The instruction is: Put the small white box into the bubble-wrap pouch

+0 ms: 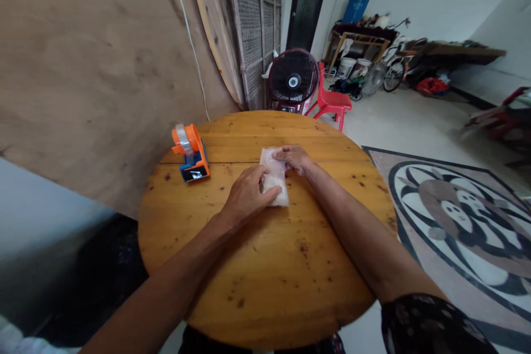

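A small, pale pinkish-white packet (274,176), which looks like bubble wrap, lies near the middle of the round wooden table (249,287). My left hand (248,191) grips its left and lower side, with the thumb laid across the near end. On the far right edge, my right hand (292,157) pinches the wrap between thumb and fingers. Whatever is inside the packet, if anything, cannot be made out. To the left of my hands stands an orange and blue tape dispenser (194,155) with a roll of clear tape.
Beyond the table's far edge stand a dark red fan (293,80) and a red plastic chair (332,100). A large brown board (103,66) rises along the left. Farther back are a bicycle (394,69) and a cluttered wooden table (360,37). A panda-patterned floor (464,215) lies to the right.
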